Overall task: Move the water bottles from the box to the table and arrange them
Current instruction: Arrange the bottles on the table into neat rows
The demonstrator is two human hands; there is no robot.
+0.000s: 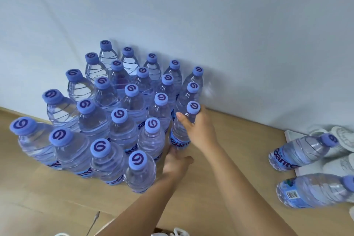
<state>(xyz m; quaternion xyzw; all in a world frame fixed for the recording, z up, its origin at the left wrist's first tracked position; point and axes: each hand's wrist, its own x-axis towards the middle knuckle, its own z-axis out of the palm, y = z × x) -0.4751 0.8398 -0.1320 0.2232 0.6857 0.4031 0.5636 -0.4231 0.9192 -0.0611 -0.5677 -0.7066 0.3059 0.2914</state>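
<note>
Several clear water bottles (122, 126) with blue caps stand upright in tight rows on the wooden table (239, 140), packed against the white wall. My right hand (201, 128) grips the neck and shoulder of the bottle (179, 138) at the right end of the group, thumb on the near side. That bottle stands upright beside its neighbours. My left hand (177, 162) lies low at the same bottle's base and touches it; its thumb points right and its fingers are partly hidden behind the bottles.
Two more bottles lie on their sides at the right, one (300, 152) above the other (316, 190), on a white sheet with pale slippers (342, 138). The white wall (229, 25) closes off the table's far side. A white bag (179, 232) shows at the bottom edge.
</note>
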